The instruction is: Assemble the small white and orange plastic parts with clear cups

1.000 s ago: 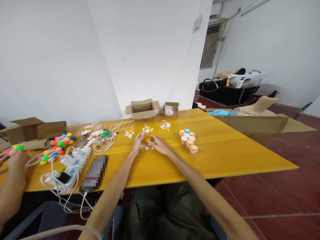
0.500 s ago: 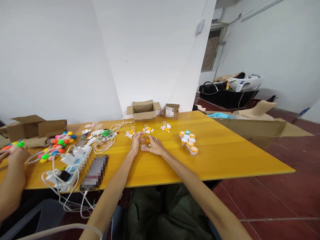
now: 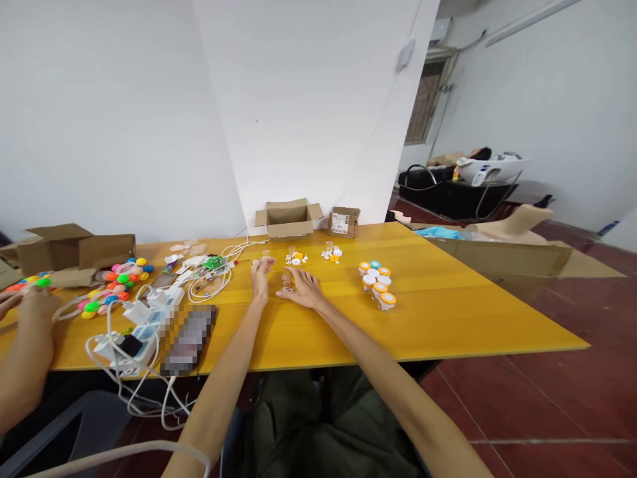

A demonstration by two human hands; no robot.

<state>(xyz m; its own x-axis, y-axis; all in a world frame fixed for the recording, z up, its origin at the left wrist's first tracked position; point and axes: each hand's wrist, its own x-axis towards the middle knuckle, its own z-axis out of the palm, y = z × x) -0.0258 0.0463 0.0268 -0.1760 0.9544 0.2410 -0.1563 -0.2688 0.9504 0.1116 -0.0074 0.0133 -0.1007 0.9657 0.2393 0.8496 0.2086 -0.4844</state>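
Note:
My left hand (image 3: 261,280) is over the left cluster of small parts, its fingers stretched out and mostly hiding them. A clear plastic cup (image 3: 266,253) stands just beyond its fingertips. My right hand (image 3: 304,289) rests on the table with fingers spread, curved round another small clear cup (image 3: 286,279) and tiny white pieces in front of me. Further back lie two similar clusters, one with an orange ring (image 3: 298,255) and one with an orange ring (image 3: 335,258), white bits and clear cups. To the right stand several clear containers with orange, white and blue tops (image 3: 381,287).
Two cardboard boxes, a wide open box (image 3: 289,229) and a small box (image 3: 343,222), stand against the wall. At left are a power strip (image 3: 154,325), a phone (image 3: 189,340), white cables, colourful balls (image 3: 119,285) and another person's hand (image 3: 37,309).
My left hand has moved left, away from the nearest cup and onto the left cluster. My right hand stays spread beside the near parts. The view has shifted slightly.

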